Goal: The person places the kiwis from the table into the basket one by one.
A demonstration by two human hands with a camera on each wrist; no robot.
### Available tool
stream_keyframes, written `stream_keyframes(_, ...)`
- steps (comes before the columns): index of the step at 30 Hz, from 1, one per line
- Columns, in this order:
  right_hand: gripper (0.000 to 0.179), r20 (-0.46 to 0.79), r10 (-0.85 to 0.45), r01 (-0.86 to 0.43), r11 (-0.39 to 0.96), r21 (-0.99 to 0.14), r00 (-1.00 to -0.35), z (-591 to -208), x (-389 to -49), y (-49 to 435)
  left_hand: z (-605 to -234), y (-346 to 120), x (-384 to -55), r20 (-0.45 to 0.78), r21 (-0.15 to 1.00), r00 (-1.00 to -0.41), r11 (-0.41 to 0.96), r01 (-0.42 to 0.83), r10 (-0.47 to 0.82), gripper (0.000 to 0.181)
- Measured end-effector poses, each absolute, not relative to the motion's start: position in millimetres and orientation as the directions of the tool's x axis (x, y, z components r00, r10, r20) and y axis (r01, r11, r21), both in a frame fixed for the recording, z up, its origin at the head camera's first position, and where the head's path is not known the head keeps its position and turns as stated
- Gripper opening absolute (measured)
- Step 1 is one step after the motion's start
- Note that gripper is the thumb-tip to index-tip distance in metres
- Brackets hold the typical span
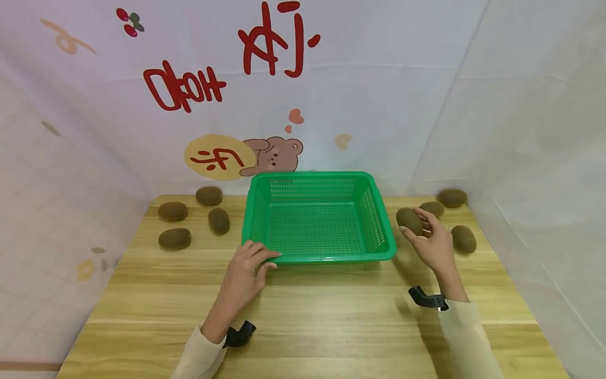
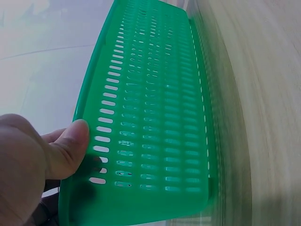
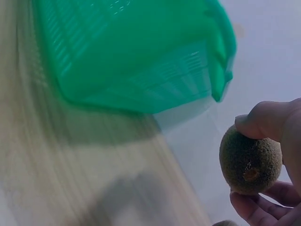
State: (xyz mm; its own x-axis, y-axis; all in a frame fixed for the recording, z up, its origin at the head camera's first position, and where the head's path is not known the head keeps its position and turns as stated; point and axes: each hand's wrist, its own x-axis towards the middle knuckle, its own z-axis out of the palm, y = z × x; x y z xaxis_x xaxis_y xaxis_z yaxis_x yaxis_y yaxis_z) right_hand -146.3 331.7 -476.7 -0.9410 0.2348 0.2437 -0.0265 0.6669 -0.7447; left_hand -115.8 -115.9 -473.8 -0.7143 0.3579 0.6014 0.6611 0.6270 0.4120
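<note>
A green plastic basket (image 1: 314,258) with slotted walls stands on the wooden table, its inside bare. My left hand (image 1: 248,266) grips the basket's rim at the near left corner; in the left wrist view the thumb (image 2: 74,141) presses the outer side of the wall. Just right of the basket, my right hand (image 1: 433,242) holds a brown fuzzy kiwi (image 1: 409,221) between thumb and fingers. The right wrist view shows this kiwi (image 3: 250,160) raised above the tabletop, apart from the basket.
On the right lie a kiwi (image 1: 464,240) beside my right hand, another kiwi (image 1: 452,198) near the back edge and a partly hidden kiwi (image 1: 433,209). Several kiwis (image 1: 174,239) lie left of the basket. A white printed cloth (image 1: 379,95) hangs behind the table (image 1: 331,326).
</note>
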Motion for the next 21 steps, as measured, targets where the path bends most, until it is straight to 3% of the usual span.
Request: stream_keyframes(21,0.062,0.246,0.166,-0.090,0.628,-0.773,-0.955,-442,-145,307,-477,-118,-117,0.604,0.432,-0.717,0.613,0.661,0.348,0.022)
